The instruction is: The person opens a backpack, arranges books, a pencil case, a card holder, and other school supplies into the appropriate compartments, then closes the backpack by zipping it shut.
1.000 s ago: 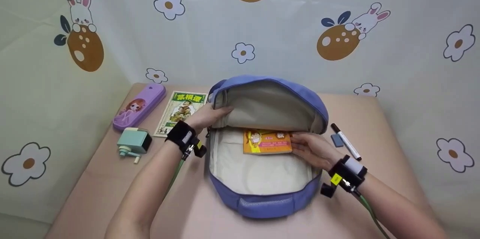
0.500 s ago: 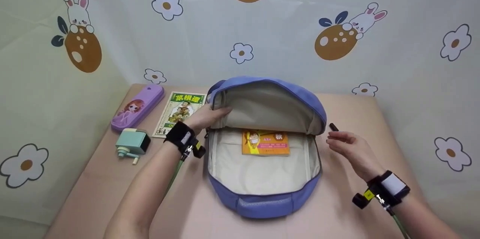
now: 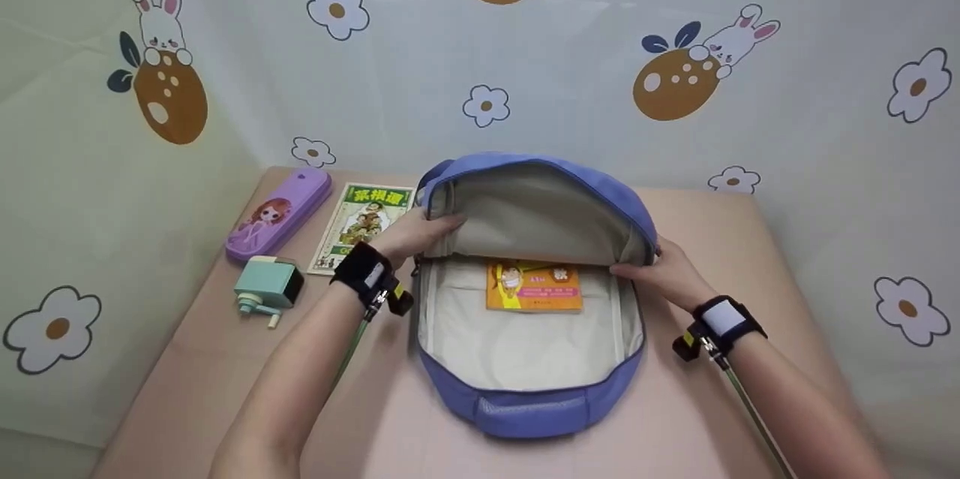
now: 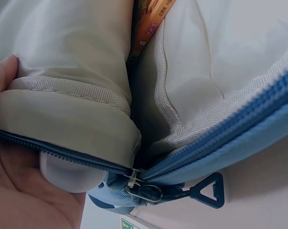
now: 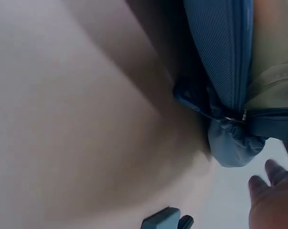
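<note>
A blue backpack point(image 3: 532, 411) lies with its main compartment unzipped and its flap point(image 3: 536, 216) raised, showing pale lining. My left hand point(image 3: 412, 233) grips the flap's left edge, thumb on the lining and fingers behind. At the opposite edge my right hand point(image 3: 670, 274) pinches the flap, its thumb inside and its fingers around the outside. An orange and yellow book point(image 3: 534, 286) lies inside the bag, partly under the flap. In the left wrist view a zipper pull point(image 4: 208, 191) hangs at the corner, near my left palm point(image 4: 29, 191).
Left of the bag are a green-covered book point(image 3: 352, 227), a purple pencil case point(image 3: 279, 215) and a teal pencil sharpener point(image 3: 268, 282) with a crank. Low in the right wrist view are a blue-grey eraser point(image 5: 162, 219) and a dark marker end point(image 5: 185, 223). A patterned curtain point(image 3: 570, 73) stands behind the table.
My right hand left the orange book in the bag, swung out to the right over the marker, then came back to take the flap's right edge. My left hand kept its hold.
</note>
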The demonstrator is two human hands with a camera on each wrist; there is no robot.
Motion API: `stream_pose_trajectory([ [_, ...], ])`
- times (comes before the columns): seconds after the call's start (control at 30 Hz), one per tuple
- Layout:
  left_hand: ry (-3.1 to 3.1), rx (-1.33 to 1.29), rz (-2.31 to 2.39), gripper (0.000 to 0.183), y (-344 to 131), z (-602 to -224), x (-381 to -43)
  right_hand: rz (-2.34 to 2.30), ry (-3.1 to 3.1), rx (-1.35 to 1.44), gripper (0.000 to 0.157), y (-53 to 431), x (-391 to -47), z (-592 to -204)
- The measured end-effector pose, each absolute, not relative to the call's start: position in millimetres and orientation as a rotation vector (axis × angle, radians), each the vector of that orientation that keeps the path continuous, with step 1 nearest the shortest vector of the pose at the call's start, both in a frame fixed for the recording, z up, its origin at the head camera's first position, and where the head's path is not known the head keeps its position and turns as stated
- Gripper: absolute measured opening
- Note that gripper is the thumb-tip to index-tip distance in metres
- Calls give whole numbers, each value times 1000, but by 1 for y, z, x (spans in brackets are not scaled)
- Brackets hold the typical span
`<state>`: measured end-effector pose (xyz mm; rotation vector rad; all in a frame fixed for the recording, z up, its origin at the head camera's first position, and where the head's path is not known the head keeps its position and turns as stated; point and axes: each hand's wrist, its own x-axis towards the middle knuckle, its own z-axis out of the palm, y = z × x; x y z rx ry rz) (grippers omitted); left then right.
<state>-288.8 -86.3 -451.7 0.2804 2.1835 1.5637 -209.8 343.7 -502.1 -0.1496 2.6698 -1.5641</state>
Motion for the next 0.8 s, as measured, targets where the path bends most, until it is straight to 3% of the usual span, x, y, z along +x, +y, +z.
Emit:
stream_pose_trajectory([
  [0.47,2198,281,1539,79,-87,-455,-290,-1576,2682,-22,51,333,-217,-505],
  [0.8,2178,221,1544,88,-90,-454,-289,-1611,2652,38,60,329,-223,-499],
])
